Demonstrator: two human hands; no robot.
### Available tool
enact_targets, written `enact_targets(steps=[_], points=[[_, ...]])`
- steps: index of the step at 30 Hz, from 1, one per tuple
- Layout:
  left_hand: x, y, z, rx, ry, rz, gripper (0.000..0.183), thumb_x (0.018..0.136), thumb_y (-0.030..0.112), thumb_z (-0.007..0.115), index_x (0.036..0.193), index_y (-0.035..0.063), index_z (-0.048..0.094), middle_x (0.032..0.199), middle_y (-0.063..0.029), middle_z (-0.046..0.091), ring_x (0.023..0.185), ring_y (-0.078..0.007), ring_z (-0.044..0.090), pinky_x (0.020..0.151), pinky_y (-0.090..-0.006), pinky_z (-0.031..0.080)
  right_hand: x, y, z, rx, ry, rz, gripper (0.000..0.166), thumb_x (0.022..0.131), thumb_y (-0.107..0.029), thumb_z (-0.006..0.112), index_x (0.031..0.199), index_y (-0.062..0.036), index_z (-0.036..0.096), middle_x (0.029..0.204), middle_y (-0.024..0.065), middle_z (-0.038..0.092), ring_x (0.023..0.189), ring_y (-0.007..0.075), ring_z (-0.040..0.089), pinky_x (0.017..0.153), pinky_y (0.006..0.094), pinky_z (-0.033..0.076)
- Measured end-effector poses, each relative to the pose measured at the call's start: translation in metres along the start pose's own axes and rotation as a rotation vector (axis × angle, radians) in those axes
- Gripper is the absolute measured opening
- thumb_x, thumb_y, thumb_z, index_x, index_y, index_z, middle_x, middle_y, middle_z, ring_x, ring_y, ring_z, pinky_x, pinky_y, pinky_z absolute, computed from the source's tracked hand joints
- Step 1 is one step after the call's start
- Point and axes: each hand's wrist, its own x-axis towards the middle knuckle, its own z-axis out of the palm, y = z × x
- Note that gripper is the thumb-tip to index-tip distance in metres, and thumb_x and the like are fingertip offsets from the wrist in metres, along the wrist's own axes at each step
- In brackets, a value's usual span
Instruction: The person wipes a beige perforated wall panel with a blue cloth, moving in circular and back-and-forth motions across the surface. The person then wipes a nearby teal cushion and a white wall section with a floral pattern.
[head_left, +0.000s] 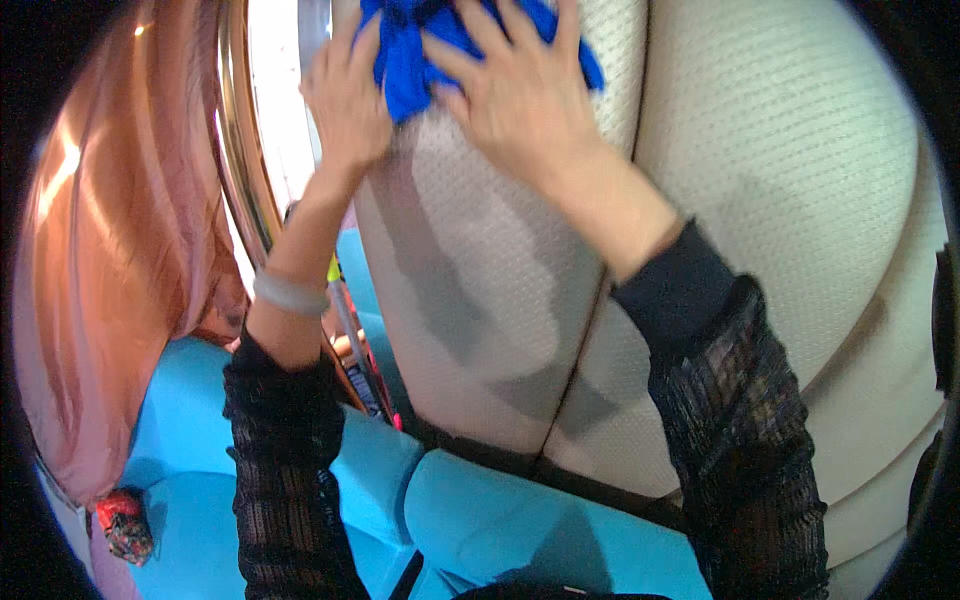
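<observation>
A blue cloth lies bunched on a light, textured upholstered cushion at the top of the view. On its right part my right hand rests with spread fingers, pressing it against the cushion. My left hand is at the cloth's left edge, fingers pointing away from me; whether they pinch the fabric is hard to tell. A pale bangle circles my left wrist. Both forearms are in black sheer sleeves. The fingertips of both hands reach the frame's top edge.
Blue upholstered seating runs along the bottom. Shiny pinkish curtain fabric hangs at the left beside a curved, glossy metallic frame. A red and dark patterned bundle lies at lower left. More pale cushions extend to the right.
</observation>
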Motion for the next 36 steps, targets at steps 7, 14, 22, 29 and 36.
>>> enact_targets(steps=[7,14,22,29,36], points=[[-0.153,0.017,-0.037,-0.03,-0.066,-0.069,0.057,0.092,0.031,0.06,0.145,0.0123,0.048,0.149,-0.0211,0.044,0.135,-0.0403,0.044,0.108,-0.0544,0.031,-0.089,-0.078,0.03,0.021,-0.228,-0.153,0.049,0.097,-0.04,0.053,0.141,-0.0175,0.055,0.149,0.0101,0.048,0.141,0.03,0.041,0.119,0.0687,0.006],[-0.356,0.167,-0.12,-0.197,-0.622,-0.529,0.063,0.092,0.024,0.057,0.149,0.0055,0.036,0.162,-0.0286,0.016,0.15,-0.0494,0.015,0.112,-0.0686,0.015,-0.262,-0.118,0.034,0.278,-0.573,-0.565,0.053,0.096,-0.028,0.051,0.148,-0.0175,0.048,0.14,0.0,0.056,0.125,0.0132,0.053,0.124,0.06,0.007],[-0.065,0.015,-0.032,-0.138,-0.263,-0.256,0.065,0.089,0.024,0.062,0.15,0.0173,0.042,0.156,-0.0166,0.038,0.143,-0.0375,0.034,0.112,-0.0597,0.026,-0.036,-0.01,0.01,0.085,-0.02,-0.137,0.044,0.098,-0.035,0.052,0.14,-0.024,0.053,0.144,0.007,0.05,0.138,0.0224,0.043,0.117,0.0684,0.014],[-0.083,0.027,-0.022,-0.085,-0.035,-0.074,0.07,0.085,0.026,0.064,0.151,0.0153,0.04,0.156,-0.0174,0.038,0.143,-0.0386,0.034,0.112,-0.0566,0.027,-0.053,-0.049,0.027,0.045,0.022,-0.033,0.049,0.089,-0.037,0.061,0.132,-0.0144,0.063,0.15,0.0082,0.049,0.143,0.0229,0.039,0.121,0.0596,0.012],[-0.263,0.236,-0.082,-0.395,-0.193,-0.728,0.069,0.099,0.047,0.043,0.156,0.0121,0.029,0.164,-0.0222,0.018,0.151,-0.0482,0.011,0.118,-0.0627,0.005,-0.272,-0.112,0.001,0.312,-0.69,-0.101,0.052,0.084,-0.032,0.063,0.127,-0.0041,0.065,0.145,0.0076,0.054,0.138,0.0183,0.043,0.119,0.0674,0.011]])
